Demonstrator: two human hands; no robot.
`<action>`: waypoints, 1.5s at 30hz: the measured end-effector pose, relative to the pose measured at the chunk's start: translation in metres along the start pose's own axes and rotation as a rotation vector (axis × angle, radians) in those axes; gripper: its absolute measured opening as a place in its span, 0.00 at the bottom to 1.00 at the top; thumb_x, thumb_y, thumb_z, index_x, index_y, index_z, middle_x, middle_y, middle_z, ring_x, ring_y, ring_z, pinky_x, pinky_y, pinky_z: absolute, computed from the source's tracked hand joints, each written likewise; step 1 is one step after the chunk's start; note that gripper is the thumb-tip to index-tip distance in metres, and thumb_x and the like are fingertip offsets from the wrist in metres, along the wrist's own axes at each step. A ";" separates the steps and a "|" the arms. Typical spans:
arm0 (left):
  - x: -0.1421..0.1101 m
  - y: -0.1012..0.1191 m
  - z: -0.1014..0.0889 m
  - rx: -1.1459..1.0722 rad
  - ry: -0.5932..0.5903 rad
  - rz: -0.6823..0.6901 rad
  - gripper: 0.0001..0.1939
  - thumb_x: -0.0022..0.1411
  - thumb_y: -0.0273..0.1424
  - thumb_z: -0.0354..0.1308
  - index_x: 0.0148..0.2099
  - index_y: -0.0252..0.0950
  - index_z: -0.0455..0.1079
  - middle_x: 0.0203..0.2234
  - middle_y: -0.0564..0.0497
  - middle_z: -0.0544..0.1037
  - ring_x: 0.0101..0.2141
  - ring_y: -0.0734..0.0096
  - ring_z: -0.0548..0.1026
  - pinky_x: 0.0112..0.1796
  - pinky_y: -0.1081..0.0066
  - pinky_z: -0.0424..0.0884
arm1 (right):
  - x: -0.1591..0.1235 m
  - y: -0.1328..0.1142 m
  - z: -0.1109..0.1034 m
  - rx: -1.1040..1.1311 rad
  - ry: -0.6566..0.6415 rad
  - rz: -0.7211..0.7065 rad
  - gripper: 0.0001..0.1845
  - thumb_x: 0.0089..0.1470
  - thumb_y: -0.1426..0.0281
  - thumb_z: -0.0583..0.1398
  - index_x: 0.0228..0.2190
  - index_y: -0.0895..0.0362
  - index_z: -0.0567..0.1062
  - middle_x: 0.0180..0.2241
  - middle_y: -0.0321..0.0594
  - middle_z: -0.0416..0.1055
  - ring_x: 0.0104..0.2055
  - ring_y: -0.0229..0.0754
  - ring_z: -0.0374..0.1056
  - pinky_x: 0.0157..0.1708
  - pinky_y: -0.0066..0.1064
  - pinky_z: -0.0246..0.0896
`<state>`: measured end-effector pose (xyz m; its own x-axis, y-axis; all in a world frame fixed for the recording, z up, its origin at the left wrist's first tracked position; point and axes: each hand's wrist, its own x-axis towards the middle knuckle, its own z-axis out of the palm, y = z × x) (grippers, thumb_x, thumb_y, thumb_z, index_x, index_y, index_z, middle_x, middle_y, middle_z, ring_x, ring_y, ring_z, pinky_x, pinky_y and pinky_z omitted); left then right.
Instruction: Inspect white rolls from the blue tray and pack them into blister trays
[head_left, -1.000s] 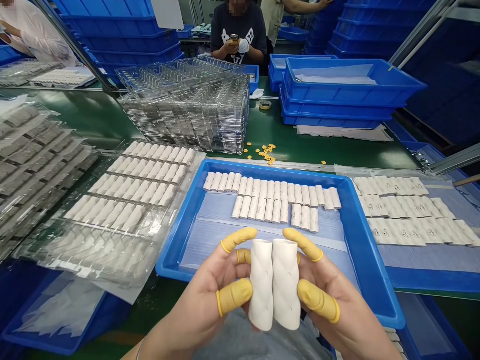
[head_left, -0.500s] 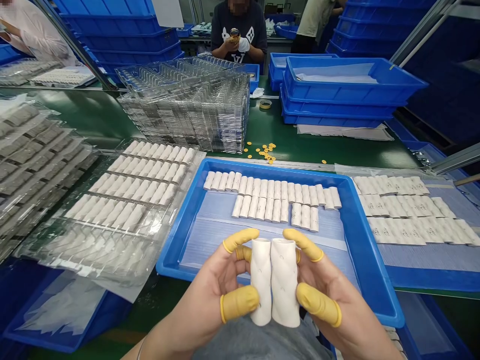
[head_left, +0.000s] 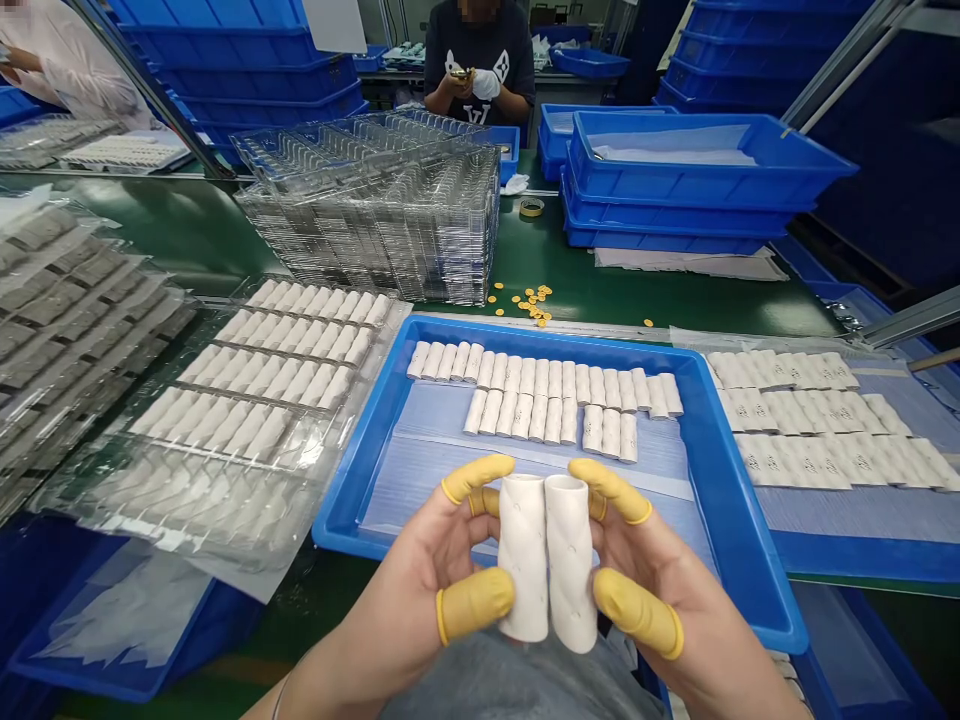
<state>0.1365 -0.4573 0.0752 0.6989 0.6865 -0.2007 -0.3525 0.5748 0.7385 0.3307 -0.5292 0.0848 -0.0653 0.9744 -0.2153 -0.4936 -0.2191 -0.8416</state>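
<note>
Two white tubes with small marks on their wavy sides stand upright side by side in front of me. My left hand (head_left: 457,560) pinches the left white tube (head_left: 523,560) between thumb and fingers, which wear yellow finger cots. The right white tube (head_left: 571,565) is gripped the same way by my right hand (head_left: 637,560), also in yellow cots. Both are held above the near part of a blue tray (head_left: 352,480). Inside it, rows of similar white tubes (head_left: 525,378) lie on bluish sheeting.
At left, a clear plastic tray (head_left: 300,450) holds rows of white tubes; stacked filled trays (head_left: 75,300) stand beyond. Empty clear trays (head_left: 375,220) are piled behind. Blue bins (head_left: 675,180), a tape roll (head_left: 531,207) and yellow discs (head_left: 536,300) sit farther back. More tubes (head_left: 825,420) lie right.
Both tubes have turned slightly in my fingers, showing different sides, and the left one sits a little higher. The person opposite has tilted the object in their hands.
</note>
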 end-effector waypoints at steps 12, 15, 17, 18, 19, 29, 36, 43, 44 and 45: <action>-0.001 0.000 -0.002 -0.059 -0.083 0.014 0.25 0.67 0.26 0.60 0.62 0.55 0.66 0.48 0.50 0.77 0.39 0.70 0.76 0.34 0.73 0.77 | -0.001 -0.003 -0.002 0.056 -0.008 0.046 0.23 0.62 0.62 0.65 0.57 0.34 0.70 0.50 0.37 0.76 0.37 0.43 0.73 0.36 0.36 0.66; -0.002 -0.001 -0.001 -0.016 -0.028 0.019 0.25 0.65 0.29 0.63 0.61 0.53 0.68 0.51 0.47 0.76 0.46 0.63 0.76 0.38 0.70 0.77 | -0.001 -0.003 -0.001 0.022 -0.018 0.043 0.23 0.62 0.60 0.64 0.57 0.35 0.70 0.49 0.37 0.76 0.42 0.45 0.72 0.41 0.37 0.66; -0.002 -0.002 0.000 0.010 -0.004 0.022 0.28 0.61 0.30 0.68 0.61 0.52 0.68 0.52 0.46 0.76 0.46 0.61 0.76 0.40 0.68 0.77 | -0.001 -0.001 0.001 0.006 -0.024 0.039 0.25 0.60 0.60 0.66 0.57 0.34 0.69 0.51 0.37 0.74 0.45 0.46 0.72 0.42 0.37 0.67; -0.002 -0.003 0.000 0.012 -0.008 0.022 0.31 0.59 0.30 0.69 0.61 0.53 0.67 0.52 0.46 0.76 0.43 0.63 0.78 0.39 0.68 0.76 | -0.001 0.000 0.002 0.011 -0.024 0.045 0.28 0.58 0.60 0.68 0.57 0.33 0.69 0.51 0.38 0.73 0.43 0.45 0.73 0.41 0.37 0.68; -0.001 -0.003 0.000 0.010 -0.017 0.017 0.32 0.57 0.30 0.70 0.62 0.54 0.66 0.51 0.47 0.76 0.40 0.66 0.79 0.39 0.68 0.76 | 0.000 0.002 0.003 0.026 -0.020 0.054 0.30 0.56 0.61 0.70 0.57 0.33 0.68 0.51 0.38 0.73 0.39 0.43 0.73 0.37 0.36 0.69; -0.007 -0.008 -0.003 0.139 -0.049 -0.058 0.30 0.70 0.34 0.57 0.69 0.57 0.53 0.60 0.47 0.69 0.49 0.61 0.76 0.48 0.61 0.72 | -0.005 0.013 0.014 -0.186 0.097 0.046 0.30 0.55 0.66 0.71 0.55 0.32 0.69 0.44 0.33 0.73 0.35 0.38 0.72 0.38 0.33 0.72; -0.008 -0.010 -0.008 0.591 0.018 0.144 0.23 0.69 0.30 0.58 0.61 0.59 0.66 0.48 0.55 0.78 0.49 0.67 0.75 0.52 0.68 0.69 | -0.005 0.019 0.011 -0.631 0.121 -0.344 0.33 0.57 0.81 0.62 0.56 0.35 0.69 0.48 0.33 0.73 0.48 0.41 0.71 0.47 0.28 0.72; -0.005 -0.001 0.000 0.701 -0.072 0.340 0.27 0.66 0.21 0.59 0.59 0.57 0.68 0.49 0.57 0.78 0.50 0.71 0.76 0.53 0.73 0.70 | 0.001 0.013 0.008 -0.750 0.066 -0.537 0.30 0.55 0.85 0.61 0.53 0.46 0.72 0.44 0.36 0.72 0.45 0.41 0.71 0.47 0.27 0.71; -0.004 -0.001 0.000 0.712 -0.078 0.360 0.27 0.65 0.21 0.60 0.59 0.56 0.68 0.49 0.56 0.78 0.51 0.71 0.75 0.53 0.74 0.70 | 0.000 0.013 0.008 -0.745 0.058 -0.548 0.30 0.55 0.85 0.61 0.53 0.46 0.72 0.45 0.36 0.72 0.45 0.41 0.71 0.47 0.27 0.71; -0.005 -0.001 -0.001 0.723 -0.086 0.380 0.28 0.65 0.20 0.60 0.60 0.55 0.68 0.50 0.56 0.78 0.51 0.70 0.75 0.54 0.74 0.70 | 0.000 0.013 0.008 -0.740 0.052 -0.555 0.30 0.55 0.85 0.61 0.54 0.47 0.72 0.45 0.36 0.72 0.46 0.40 0.71 0.48 0.27 0.71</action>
<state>0.1332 -0.4606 0.0752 0.6682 0.7231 0.1750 -0.1073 -0.1391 0.9845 0.3172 -0.5315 0.0784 0.0626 0.9499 0.3063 0.2384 0.2838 -0.9288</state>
